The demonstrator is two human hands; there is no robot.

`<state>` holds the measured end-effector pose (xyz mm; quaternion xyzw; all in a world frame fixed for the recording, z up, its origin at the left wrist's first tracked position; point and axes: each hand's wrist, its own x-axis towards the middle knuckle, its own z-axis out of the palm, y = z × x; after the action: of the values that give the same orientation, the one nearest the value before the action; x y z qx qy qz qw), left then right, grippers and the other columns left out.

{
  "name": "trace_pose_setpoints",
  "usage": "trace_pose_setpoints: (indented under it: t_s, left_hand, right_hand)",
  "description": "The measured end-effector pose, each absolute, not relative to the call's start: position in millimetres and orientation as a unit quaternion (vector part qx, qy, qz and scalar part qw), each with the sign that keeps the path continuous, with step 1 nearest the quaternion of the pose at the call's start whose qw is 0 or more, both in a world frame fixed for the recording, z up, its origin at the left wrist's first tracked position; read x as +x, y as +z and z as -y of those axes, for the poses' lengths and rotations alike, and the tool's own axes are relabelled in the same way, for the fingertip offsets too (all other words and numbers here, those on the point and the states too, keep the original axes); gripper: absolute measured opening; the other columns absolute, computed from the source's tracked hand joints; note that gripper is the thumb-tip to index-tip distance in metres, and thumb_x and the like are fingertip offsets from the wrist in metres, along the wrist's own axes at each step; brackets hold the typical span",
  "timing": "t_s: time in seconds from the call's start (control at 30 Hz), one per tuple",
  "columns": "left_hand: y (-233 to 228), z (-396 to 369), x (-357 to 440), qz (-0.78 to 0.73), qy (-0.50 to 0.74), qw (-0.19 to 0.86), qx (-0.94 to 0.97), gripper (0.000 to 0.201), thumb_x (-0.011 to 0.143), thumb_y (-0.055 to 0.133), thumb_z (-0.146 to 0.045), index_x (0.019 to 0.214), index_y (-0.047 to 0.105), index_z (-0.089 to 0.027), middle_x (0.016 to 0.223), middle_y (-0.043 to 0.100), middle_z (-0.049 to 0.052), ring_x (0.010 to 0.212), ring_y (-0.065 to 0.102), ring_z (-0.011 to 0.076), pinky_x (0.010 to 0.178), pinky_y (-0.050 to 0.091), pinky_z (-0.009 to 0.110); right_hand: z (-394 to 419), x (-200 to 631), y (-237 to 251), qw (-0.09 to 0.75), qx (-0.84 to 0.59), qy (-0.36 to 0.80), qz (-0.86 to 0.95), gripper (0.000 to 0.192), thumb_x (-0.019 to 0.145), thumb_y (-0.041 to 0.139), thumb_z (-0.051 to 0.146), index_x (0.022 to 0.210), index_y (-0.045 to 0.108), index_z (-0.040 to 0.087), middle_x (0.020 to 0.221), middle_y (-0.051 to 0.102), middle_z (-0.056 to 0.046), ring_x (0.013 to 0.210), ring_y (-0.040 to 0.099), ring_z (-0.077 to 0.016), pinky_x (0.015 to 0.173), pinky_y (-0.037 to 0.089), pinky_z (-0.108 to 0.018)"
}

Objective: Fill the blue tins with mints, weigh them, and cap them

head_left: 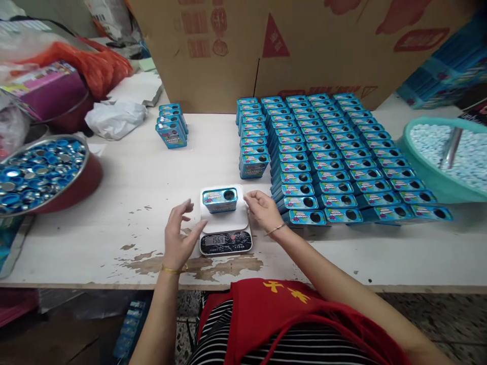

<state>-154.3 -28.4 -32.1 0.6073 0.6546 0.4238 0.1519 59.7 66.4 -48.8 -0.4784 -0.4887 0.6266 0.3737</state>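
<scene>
A small blue tin (219, 199) with a round hole in its top stands on the white platform of a kitchen scale (225, 223), whose display is lit with digits. My left hand (179, 234) hovers just left of the scale, fingers spread, holding nothing. My right hand (262, 208) sits to the right of the tin, fingertips pinched together close to the platform; whether they hold anything small is unclear. A bracelet is on each wrist.
Several rows of identical blue tins (327, 152) fill the table to the right. A short stack of tins (172, 124) stands at back left. A metal bowl of blue caps (38, 170) is at left, a teal basin of pale candies (445, 152) at right, a cardboard box (289, 45) behind.
</scene>
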Motion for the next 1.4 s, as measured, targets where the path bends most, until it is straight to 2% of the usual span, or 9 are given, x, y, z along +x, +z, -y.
trace_pose_setpoints:
  t_s: [0.07, 0.17, 0.27, 0.37, 0.53, 0.7, 0.87, 1.2, 1.4]
  left_hand:
    - [-30.5, 9.6, -147.1, -0.635, 0.437, 0.189, 0.609, 0.071, 0.076, 0.068, -0.040, 0.137, 0.035, -0.025, 0.125, 0.054, 0.012, 0.113, 0.053, 0.0231, 0.084, 0.049, 0.035]
    - [-35.4, -14.2, -140.7, -0.609, 0.429, 0.240, 0.623, 0.081, 0.073, 0.070, -0.042, 0.140, 0.028, -0.025, 0.126, 0.053, 0.012, 0.113, 0.054, 0.0237, 0.090, 0.047, 0.037]
    - [-36.0, -26.1, -135.3, -0.598, 0.416, 0.263, 0.632, 0.062, 0.076, 0.067, -0.042, 0.128, 0.041, -0.022, 0.113, 0.061, 0.009, 0.100, 0.060, 0.0211, 0.085, 0.048, 0.036]
    - [-20.3, -22.8, -128.5, -0.582, 0.384, 0.199, 0.689, 0.037, 0.079, 0.064, -0.041, 0.109, 0.054, -0.021, 0.100, 0.064, 0.005, 0.092, 0.060, 0.0201, 0.081, 0.046, 0.036]
    - [4.9, -8.0, -124.3, -0.543, 0.281, 0.010, 0.791, 0.035, 0.078, 0.061, -0.023, 0.112, 0.055, -0.027, 0.110, 0.065, 0.005, 0.096, 0.057, 0.0227, 0.090, 0.034, 0.043]
    - [-2.1, -5.0, -127.6, -0.546, 0.227, -0.031, 0.806, 0.036, 0.076, 0.057, -0.018, 0.111, 0.055, -0.024, 0.104, 0.067, 0.006, 0.090, 0.057, 0.0228, 0.083, 0.033, 0.040]
    - [14.0, 3.2, -126.2, -0.529, 0.237, -0.091, 0.810, 0.039, 0.076, 0.057, -0.015, 0.112, 0.055, -0.029, 0.111, 0.066, 0.003, 0.093, 0.058, 0.0227, 0.085, 0.032, 0.041]
    - [-11.7, -2.7, -130.1, -0.569, 0.262, -0.032, 0.779, 0.031, 0.079, 0.059, -0.025, 0.110, 0.056, -0.024, 0.105, 0.067, 0.006, 0.090, 0.059, 0.0217, 0.086, 0.032, 0.040]
    - [-13.7, -7.8, -125.9, -0.539, 0.285, -0.035, 0.792, 0.035, 0.078, 0.061, -0.021, 0.112, 0.053, -0.024, 0.103, 0.067, 0.006, 0.088, 0.058, 0.0210, 0.085, 0.033, 0.038]
  right_hand:
    - [-53.2, 64.6, -41.4, 0.381, -0.416, 0.752, 0.341, 0.027, 0.076, 0.063, 0.044, 0.075, 0.049, 0.021, 0.058, 0.043, 0.007, 0.042, 0.025, -0.0065, 0.042, 0.017, -0.020]
    - [-35.3, 69.3, -37.6, 0.366, -0.335, 0.847, 0.189, 0.027, 0.073, 0.067, 0.041, 0.073, 0.053, 0.018, 0.070, 0.055, 0.002, 0.043, 0.028, -0.0038, 0.039, 0.015, -0.018]
    - [-25.6, 67.0, -41.0, 0.360, -0.327, 0.868, 0.102, 0.030, 0.074, 0.066, 0.040, 0.064, 0.053, 0.015, 0.064, 0.055, 0.001, 0.041, 0.030, -0.0036, 0.036, 0.014, -0.017]
    - [-23.4, 61.8, -39.5, 0.349, -0.352, 0.866, 0.060, 0.030, 0.076, 0.065, 0.041, 0.066, 0.058, 0.014, 0.054, 0.051, 0.002, 0.038, 0.030, -0.0035, 0.033, 0.012, -0.016]
    - [-26.6, 56.2, -23.3, 0.387, -0.351, 0.851, 0.050, 0.030, 0.077, 0.066, 0.043, 0.072, 0.057, 0.015, 0.053, 0.054, 0.003, 0.036, 0.032, -0.0039, 0.031, 0.013, -0.016]
    - [-29.6, 52.9, -14.9, 0.389, -0.392, 0.832, 0.064, 0.026, 0.079, 0.065, 0.038, 0.075, 0.057, 0.014, 0.054, 0.057, 0.000, 0.039, 0.037, -0.0050, 0.031, 0.017, -0.015]
    - [-25.7, 51.9, -4.3, 0.390, -0.372, 0.838, 0.085, 0.026, 0.080, 0.063, 0.037, 0.070, 0.057, 0.014, 0.053, 0.056, 0.000, 0.038, 0.038, -0.0050, 0.032, 0.019, -0.015]
    - [-27.0, 53.6, -2.7, 0.390, -0.391, 0.830, 0.083, 0.021, 0.078, 0.065, 0.032, 0.076, 0.057, 0.013, 0.058, 0.060, -0.002, 0.041, 0.041, -0.0049, 0.034, 0.022, -0.015]
    - [-28.7, 56.0, -2.7, 0.390, -0.406, 0.818, 0.112, 0.036, 0.068, 0.073, 0.045, 0.073, 0.057, 0.013, 0.058, 0.059, -0.001, 0.041, 0.040, -0.0038, 0.034, 0.020, -0.016]
